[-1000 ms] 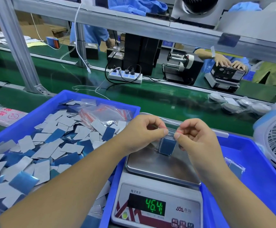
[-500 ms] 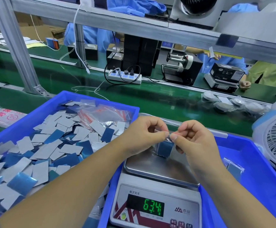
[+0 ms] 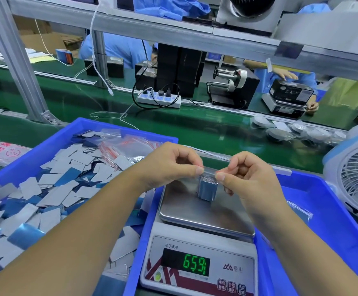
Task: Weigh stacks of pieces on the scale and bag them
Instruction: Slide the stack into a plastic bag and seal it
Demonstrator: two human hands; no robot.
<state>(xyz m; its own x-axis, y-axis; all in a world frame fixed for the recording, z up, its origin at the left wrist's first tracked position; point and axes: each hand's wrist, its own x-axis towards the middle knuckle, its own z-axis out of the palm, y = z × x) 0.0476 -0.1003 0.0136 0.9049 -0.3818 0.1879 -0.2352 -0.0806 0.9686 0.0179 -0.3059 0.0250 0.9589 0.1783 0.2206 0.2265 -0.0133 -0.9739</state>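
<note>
Both arms are bare all the way from the bottom edge up to the hands, with no sleeves showing. The left hand (image 3: 169,167) and the right hand (image 3: 251,178) have no gloves, and no rings or watch show. The nails are short and plain, and one shows on the left thumb (image 3: 199,171) and one on the right thumb (image 3: 221,177).
</note>
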